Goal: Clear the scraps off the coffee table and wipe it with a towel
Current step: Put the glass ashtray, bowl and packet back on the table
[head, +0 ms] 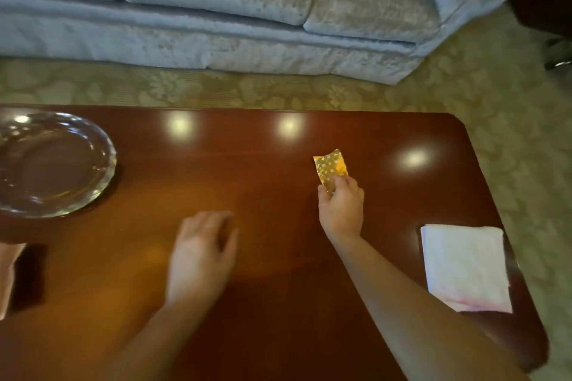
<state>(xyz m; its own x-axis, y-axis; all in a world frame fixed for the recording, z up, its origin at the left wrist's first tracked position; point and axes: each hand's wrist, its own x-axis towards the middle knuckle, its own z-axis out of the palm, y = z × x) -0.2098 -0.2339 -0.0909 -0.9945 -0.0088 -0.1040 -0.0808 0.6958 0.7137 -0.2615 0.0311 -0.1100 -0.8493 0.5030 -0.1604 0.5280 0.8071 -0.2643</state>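
From the head view, a glossy reddish-brown wooden coffee-table surface (266, 257) fills the lower part of the picture, with bright light spots reflected along its far side. The right hand (340, 207) reaches forward to the middle-right of the surface, fingers pinched on the near end of a small gold patterned foil wrapper scrap (330, 167) — the rest of the scrap sticks out beyond the fingertips, and whether it lies on the wood or is just lifted off it cannot be told. The left hand (201, 254) is over the middle of the surface, palm down, fingers loosely spread and holding nothing; it is blurred, so contact with the wood is unclear. A folded white towel with a faint pink mark at its near edge (464, 266) lies flat by the right edge, well apart from the scrap. A clear glass shallow dish (52, 164) sits at the far-left. Beyond the surface lie a pale green patterned carpet (501, 120) and a light blue velvet sofa (216, 9).
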